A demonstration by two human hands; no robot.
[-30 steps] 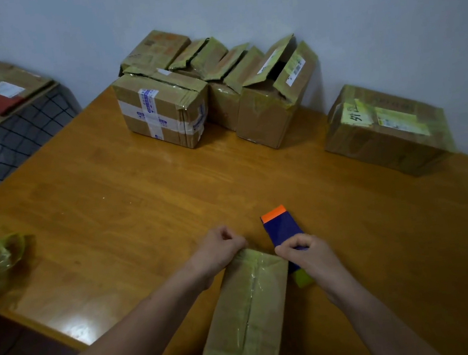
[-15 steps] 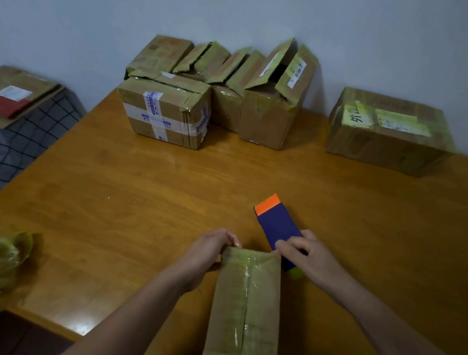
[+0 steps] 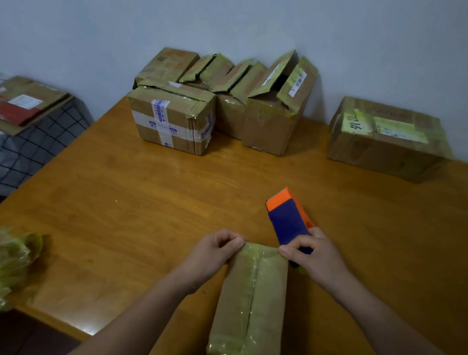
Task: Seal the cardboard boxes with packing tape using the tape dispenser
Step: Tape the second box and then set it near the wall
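The narrow box (image 3: 249,305) I am working on lies in the lower centre of the frame. Its length runs away from me, and glossy tape covers its top seam and near end. My left hand (image 3: 212,254) sits at the box's far left corner, fingers curled and pinching that edge. My right hand (image 3: 313,253) is at the far right corner, wrapped round the tape dispenser (image 3: 288,220). Its blue and orange body sticks up just beyond the box's far end.

All of this rests on a wooden table (image 3: 116,218). At upper centre, against the wall, stands a cluster of boxes: a taped box (image 3: 169,123) in front and an open-flapped box (image 3: 274,109) to its right. Well apart at the right edge sits a labelled box (image 3: 387,138). Crumpled plastic (image 3: 2,265) lies at the left edge. Flattened cardboard (image 3: 14,102) rests on a checked cloth (image 3: 22,150) at upper left.
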